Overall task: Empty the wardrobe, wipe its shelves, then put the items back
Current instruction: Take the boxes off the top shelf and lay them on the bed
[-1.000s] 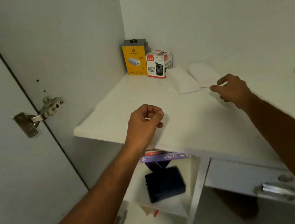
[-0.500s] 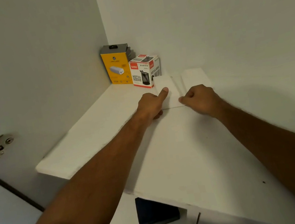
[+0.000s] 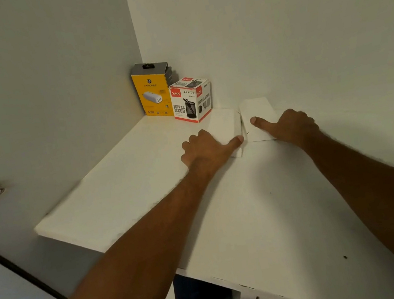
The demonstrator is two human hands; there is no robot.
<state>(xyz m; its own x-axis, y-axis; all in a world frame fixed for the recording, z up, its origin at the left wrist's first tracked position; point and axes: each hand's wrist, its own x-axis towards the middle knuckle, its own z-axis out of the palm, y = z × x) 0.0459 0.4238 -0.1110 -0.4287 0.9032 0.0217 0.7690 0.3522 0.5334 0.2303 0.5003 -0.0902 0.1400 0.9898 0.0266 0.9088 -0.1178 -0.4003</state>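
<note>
On the wardrobe shelf [image 3: 120,198], the hands each grip a flat white box, left hand [image 3: 206,147] and right hand [image 3: 291,125], near cornered cartons reading "LAPCARE 65W" [image 3: 152,94] and "SAYA BASICS METAL MESH" [image 3: 191,103].

Yellow-and-grey box [image 3: 152,91], red-and-white box [image 3: 190,102], white shelf [image 3: 124,187].

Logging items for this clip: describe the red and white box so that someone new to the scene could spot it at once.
Look to the back left corner of the white shelf. Two printed boxes stand there; the red and white box is the shorter one, just right of the taller yellow box. It alone reads METAL MESH and pictures a black pen holder, unlike the plain white boxes beside it.
</note>
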